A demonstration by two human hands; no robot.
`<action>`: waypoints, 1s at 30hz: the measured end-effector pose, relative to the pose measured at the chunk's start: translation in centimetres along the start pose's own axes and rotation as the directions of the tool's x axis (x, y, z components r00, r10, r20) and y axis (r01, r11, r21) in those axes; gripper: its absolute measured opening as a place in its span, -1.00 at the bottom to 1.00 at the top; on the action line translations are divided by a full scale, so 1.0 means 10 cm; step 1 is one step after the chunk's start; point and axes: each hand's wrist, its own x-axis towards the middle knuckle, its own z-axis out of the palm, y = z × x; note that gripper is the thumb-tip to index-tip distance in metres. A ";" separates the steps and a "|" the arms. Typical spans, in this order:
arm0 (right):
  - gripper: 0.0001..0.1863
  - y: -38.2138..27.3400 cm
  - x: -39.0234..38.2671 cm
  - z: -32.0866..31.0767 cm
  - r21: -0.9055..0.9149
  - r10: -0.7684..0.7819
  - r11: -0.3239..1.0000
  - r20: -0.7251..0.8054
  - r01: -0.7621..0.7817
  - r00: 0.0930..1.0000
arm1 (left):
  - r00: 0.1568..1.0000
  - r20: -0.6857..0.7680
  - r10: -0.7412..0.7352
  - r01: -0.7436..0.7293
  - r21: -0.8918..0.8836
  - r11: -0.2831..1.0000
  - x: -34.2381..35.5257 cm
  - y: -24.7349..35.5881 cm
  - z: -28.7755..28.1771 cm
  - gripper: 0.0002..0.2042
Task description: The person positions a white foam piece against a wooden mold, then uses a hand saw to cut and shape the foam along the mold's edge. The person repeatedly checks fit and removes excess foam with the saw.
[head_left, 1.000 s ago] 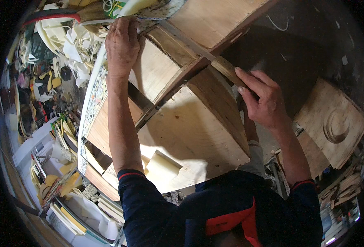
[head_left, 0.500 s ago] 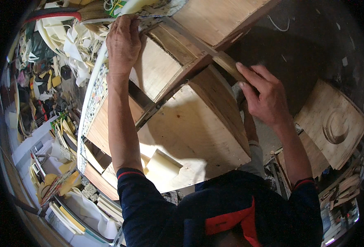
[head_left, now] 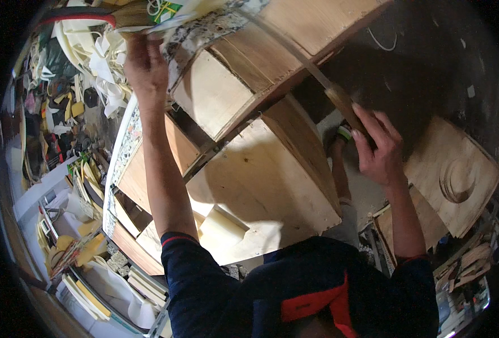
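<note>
My right hand [head_left: 380, 147] is closed around the wooden handle of a long knife [head_left: 300, 56]. Its narrow blade slants up and left across the wooden frame [head_left: 261, 65] to the speckled foam [head_left: 210, 29] at the top. Slightly smeared by motion, my left hand [head_left: 147, 67] has its fingers closed at a pale white foam strip [head_left: 190, 17], which is blurred too. Below the arms lies a wooden box-like part of the frame [head_left: 255, 169], with a small cream foam block [head_left: 224, 226] on its panel.
A broom [head_left: 134, 16] and a heap of white foam scraps [head_left: 100, 62] lie at the upper left. More offcuts and clutter [head_left: 69, 112] cover the left side. Plywood pieces [head_left: 458, 174] lean at the right, near my foot [head_left: 342, 135].
My left hand has moved left with the foam strip, baring more speckled foam. My right hand has drawn the knife down and to the right.
</note>
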 end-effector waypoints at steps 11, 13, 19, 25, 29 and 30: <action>-0.49 -0.16 0.00 0.24 0.035 -0.045 0.998 0.045 0.044 0.998 | 0.932 -0.134 0.338 -0.142 0.721 0.678 0.20 -0.20 -0.37 -0.79; -0.49 -0.19 0.08 0.29 0.056 -0.076 0.996 0.024 0.075 0.997 | 0.990 0.070 0.126 -0.144 0.470 0.871 0.31 -0.18 -0.15 -0.61; -0.50 -0.23 0.18 0.27 0.057 -0.069 0.996 0.034 0.067 0.997 | 0.953 0.303 -0.012 -0.163 0.545 0.822 0.51 -0.21 0.17 -0.55; -0.50 -0.19 0.24 0.19 0.078 -0.045 0.996 0.054 0.041 0.998 | 0.967 0.245 0.071 -0.180 0.458 0.871 0.48 -0.27 0.28 -0.62; -0.52 -0.20 0.29 0.17 0.131 -0.008 0.991 0.090 -0.004 0.996 | 0.965 0.217 0.149 -0.230 0.422 0.877 0.45 -0.30 0.34 -0.64; -0.52 -0.20 0.31 0.17 0.151 -0.011 0.989 0.095 -0.004 0.995 | 0.965 0.221 0.138 -0.223 0.426 0.877 0.45 -0.30 0.34 -0.65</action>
